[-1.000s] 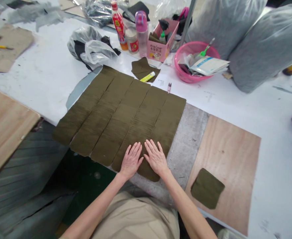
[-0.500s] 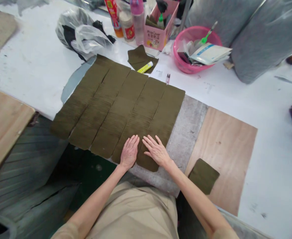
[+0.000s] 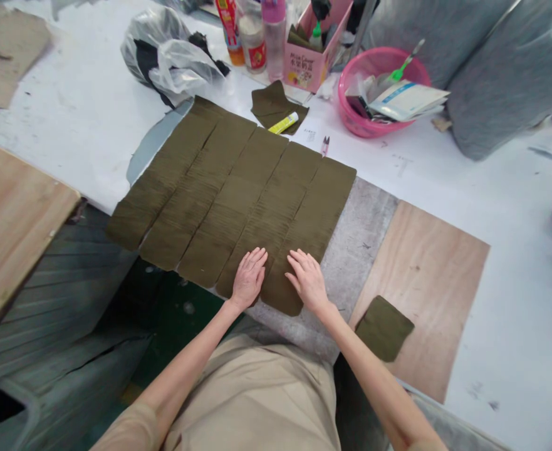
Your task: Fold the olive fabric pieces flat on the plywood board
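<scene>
Probably the main risk is the row of olive fabric pieces [image 3: 238, 200] slipping out of line: it lies flat along the front of the desk [image 3: 83, 144], partly on a grey board [image 3: 367, 219], and a sideways drag from either palm could rumple one piece or push it over its neighbour. A brush from the beige clothing [image 3: 257, 394] might also catch the near ends. The left grip [image 3: 248, 277] (a bare hand, like the other) rests flat on the fourth piece, clasping nothing; the right grip [image 3: 307, 277] is over the last piece's near right edge, likewise relaxed and unloaded. Compared with half a second ago, the right grip sits farther right, widening the gap, while the pieces keep their arrangement.
</scene>
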### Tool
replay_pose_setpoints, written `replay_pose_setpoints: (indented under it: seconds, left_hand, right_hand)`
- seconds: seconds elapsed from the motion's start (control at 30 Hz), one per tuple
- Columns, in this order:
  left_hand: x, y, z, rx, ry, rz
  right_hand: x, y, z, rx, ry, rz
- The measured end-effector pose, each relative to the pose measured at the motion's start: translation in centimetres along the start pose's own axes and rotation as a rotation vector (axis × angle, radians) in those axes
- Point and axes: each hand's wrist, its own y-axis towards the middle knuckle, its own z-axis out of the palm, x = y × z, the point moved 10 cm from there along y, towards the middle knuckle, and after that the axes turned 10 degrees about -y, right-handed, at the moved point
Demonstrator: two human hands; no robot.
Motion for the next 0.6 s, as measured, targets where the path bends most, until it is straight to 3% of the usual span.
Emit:
replay_pose_setpoints:
  seconds: [0.07,0.13,0.27,0.6]
  left_hand:
    - [-0.5,-0.2,-0.3,-0.011,-0.007,0.009]
    - [-1.4,-0.6,0.2,0.04,0.025,0.048]
    - [-2.6,-1.8,2.0,0.152,0.122,0.101]
    - [-2.2,-1.9,2.2,0.133,0.117,0.09]
  right_hand:
    - [-1.1,-1.0,-0.5,-0.029,0.003,0.148]
    - [-1.2,-1.8,-0.2,-0.012,-0.011,0.209]
    - [-0.6,-2.3,0.6,0.03,-0.08,0.249]
    - [-1.0,0.4,0.6,0.135,-0.152,0.268]
